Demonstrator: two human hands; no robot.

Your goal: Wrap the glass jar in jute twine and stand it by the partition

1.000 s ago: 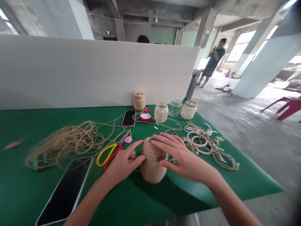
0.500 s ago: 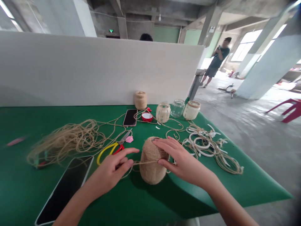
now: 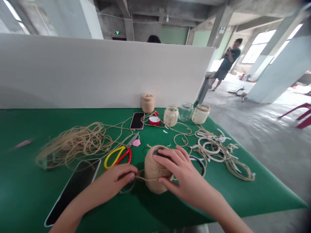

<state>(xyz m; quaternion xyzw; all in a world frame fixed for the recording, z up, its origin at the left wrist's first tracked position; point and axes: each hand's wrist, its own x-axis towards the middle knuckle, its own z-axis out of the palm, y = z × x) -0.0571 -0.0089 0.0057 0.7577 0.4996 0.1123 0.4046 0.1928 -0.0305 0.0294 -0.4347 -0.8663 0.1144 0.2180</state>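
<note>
A jar wrapped in brown twine [image 3: 155, 168] stands a little tilted on the green table. My right hand [image 3: 179, 168] grips it from the right, fingertips over its rim and thumb on its side. To the left of the jar, my left hand [image 3: 119, 178] pinches a strand of twine [image 3: 143, 178] that runs to the jar's front near my right thumb. Scissors [image 3: 121, 155] with yellow and red handles lie open just beyond my left hand, beside a pink paper piece [image 3: 136, 142].
Loose twine [image 3: 80, 139] and a large phone [image 3: 75, 191] lie at left. Farther back are a smaller phone [image 3: 137, 121], red tape [image 3: 155, 120] and several jars [image 3: 171, 116]. White rings [image 3: 211, 150] with twine lie right. A white board [image 3: 104, 71] borders the table; a person [image 3: 225, 64] stands beyond.
My left fingers have closed on the strand and moved slightly lower. The wrapped jar has turned and tilted a little, and my right hand has shifted on it. The view has moved slightly.
</note>
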